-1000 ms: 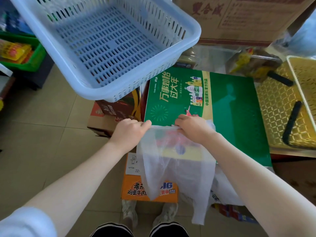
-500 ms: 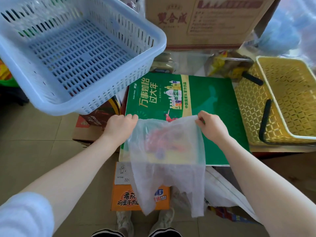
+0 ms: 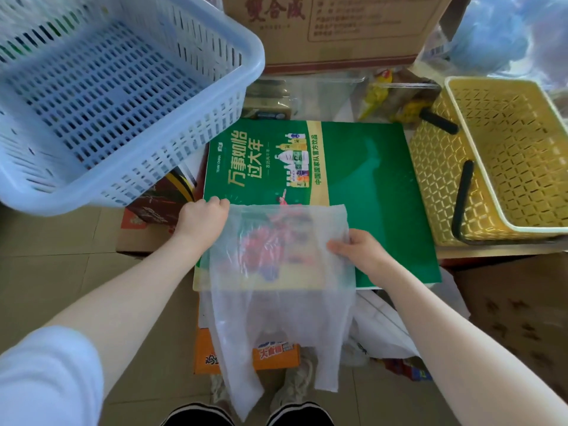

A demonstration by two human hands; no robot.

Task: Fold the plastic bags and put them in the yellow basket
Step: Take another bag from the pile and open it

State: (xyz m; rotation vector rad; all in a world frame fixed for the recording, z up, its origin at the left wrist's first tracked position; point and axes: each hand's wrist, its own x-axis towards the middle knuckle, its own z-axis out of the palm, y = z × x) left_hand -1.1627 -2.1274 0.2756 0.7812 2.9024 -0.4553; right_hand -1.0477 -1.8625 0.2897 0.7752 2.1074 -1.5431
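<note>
A translucent white plastic bag [image 3: 276, 272] lies spread over the near part of a green printed board [image 3: 368, 186], its handles hanging down past the board's front edge. My left hand [image 3: 199, 219] pinches the bag's far left corner. My right hand [image 3: 356, 250] grips the bag's right edge, lower down than the left hand. The yellow basket [image 3: 461, 99] with black handles stands at the right of the board; no bag is seen in it.
A light blue slotted basket [image 3: 233, 50] sits high at the left. Cardboard boxes [image 3: 338, 41] stand behind the board. An orange box [image 3: 276, 358] and more white bags [image 3: 384, 327] lie on the floor below, near my shoes.
The bag's top edge has been spread wider over the board. My right hand has slid down from the top right corner along the right edge. The left hand kept its corner.
</note>
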